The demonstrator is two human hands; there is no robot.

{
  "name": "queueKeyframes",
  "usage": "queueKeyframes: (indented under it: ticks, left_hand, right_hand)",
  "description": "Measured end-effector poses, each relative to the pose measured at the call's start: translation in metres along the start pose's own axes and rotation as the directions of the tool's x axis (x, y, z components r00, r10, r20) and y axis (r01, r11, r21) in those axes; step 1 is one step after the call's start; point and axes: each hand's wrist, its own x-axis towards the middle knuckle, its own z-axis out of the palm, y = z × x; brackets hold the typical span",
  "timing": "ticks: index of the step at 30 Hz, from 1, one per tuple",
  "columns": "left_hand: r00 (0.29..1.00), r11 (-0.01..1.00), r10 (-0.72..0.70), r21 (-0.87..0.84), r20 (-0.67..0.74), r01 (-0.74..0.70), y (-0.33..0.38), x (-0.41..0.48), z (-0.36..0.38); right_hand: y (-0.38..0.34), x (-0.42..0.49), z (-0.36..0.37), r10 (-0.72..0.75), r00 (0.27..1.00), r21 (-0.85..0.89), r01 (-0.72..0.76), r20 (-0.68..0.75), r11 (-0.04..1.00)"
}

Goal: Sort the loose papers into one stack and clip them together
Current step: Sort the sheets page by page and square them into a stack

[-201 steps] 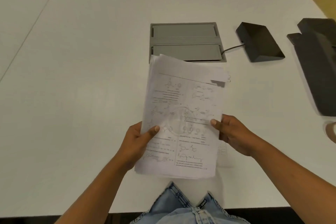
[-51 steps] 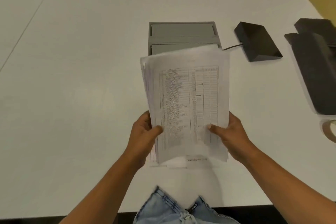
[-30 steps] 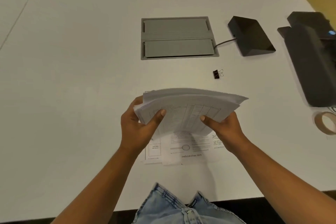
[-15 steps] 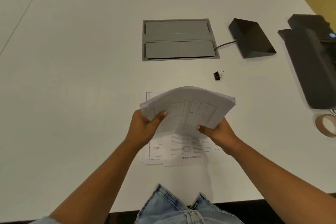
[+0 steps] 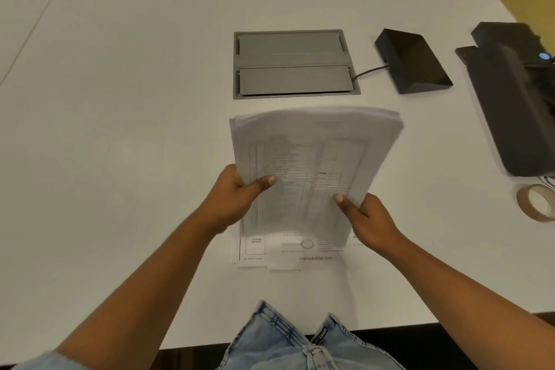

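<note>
A thick stack of printed white papers (image 5: 312, 159) is raised above the white table (image 5: 120, 129), tilted up toward me and blurred. My left hand (image 5: 237, 195) grips its lower left edge, thumb on the top sheet. My right hand (image 5: 366, 216) grips its lower right edge, thumb on top too. Under the stack, a few more printed sheets (image 5: 288, 258) lie flat near the table's front edge. The black binder clip is hidden behind the raised stack.
A grey cable hatch (image 5: 294, 63) is set into the table beyond the papers. To its right sit a black wedge-shaped box (image 5: 414, 63) with a cable and a larger black device (image 5: 516, 105). A roll of tape (image 5: 537, 201) lies at the right edge.
The stack was dipped flat and low half a second ago. Both hands have now lifted and tilted it up again, and it covers the binder clip that was visible on the table.
</note>
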Motion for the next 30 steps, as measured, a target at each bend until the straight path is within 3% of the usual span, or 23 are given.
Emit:
queueKeyframes:
  ticks: [3,8,12,14,16,17,19,20,24,27,30]
  left_hand:
    - [0.998,0.995,-0.058,-0.086,-0.015,0.057,-0.002,-0.012,-0.005]
    - [0.973,0.943,-0.230,-0.255,-0.035,0.213,-0.025,-0.039,0.010]
    - [0.950,0.939,-0.278,-0.249,-0.143,0.237,-0.039,-0.054,0.014]
    - [0.944,0.942,-0.272,-0.254,-0.186,0.221,-0.043,-0.062,0.009]
    - [0.932,0.943,-0.267,-0.265,-0.244,0.200,-0.047,-0.072,-0.001]
    - [0.924,0.944,-0.266,-0.268,-0.275,0.192,-0.049,-0.076,-0.006]
    - [0.902,0.947,-0.268,-0.266,-0.338,0.181,-0.053,-0.084,-0.017]
    - [0.890,0.947,-0.274,-0.266,-0.366,0.182,-0.055,-0.087,-0.023]
    - [0.858,0.947,-0.289,-0.257,-0.424,0.192,-0.061,-0.097,-0.039]
    - [0.843,0.944,-0.301,-0.262,-0.446,0.198,-0.065,-0.101,-0.046]
    - [0.837,0.943,-0.302,-0.270,-0.456,0.194,-0.067,-0.102,-0.047]
  right_hand:
    - [-0.005,-0.005,-0.003,0.035,0.999,0.035,-0.036,0.024,0.999]
    - [-0.002,-0.011,0.000,0.125,0.991,0.249,-0.134,0.051,0.959]
    - [-0.002,-0.014,0.002,0.176,0.969,0.258,-0.216,0.171,0.942]
    - [0.000,-0.012,0.002,0.275,0.951,0.275,-0.304,0.138,0.912]
    - [0.011,-0.009,0.004,0.368,0.926,0.130,-0.355,-0.089,0.926]
    - [0.020,-0.006,0.004,0.347,0.911,-0.117,-0.378,-0.221,0.918]
    - [0.038,-0.005,0.006,0.240,0.906,-0.581,-0.410,-0.349,0.703]
    - [0.048,-0.005,0.008,0.226,0.906,-0.645,-0.414,-0.358,0.642]
    - [0.067,0.000,0.021,0.372,0.846,-0.613,-0.533,-0.383,0.583]
    - [0.074,0.001,0.030,0.403,0.830,-0.639,-0.555,-0.385,0.533]
    - [0.078,0.006,0.032,0.473,0.791,-0.521,-0.612,-0.388,0.595]
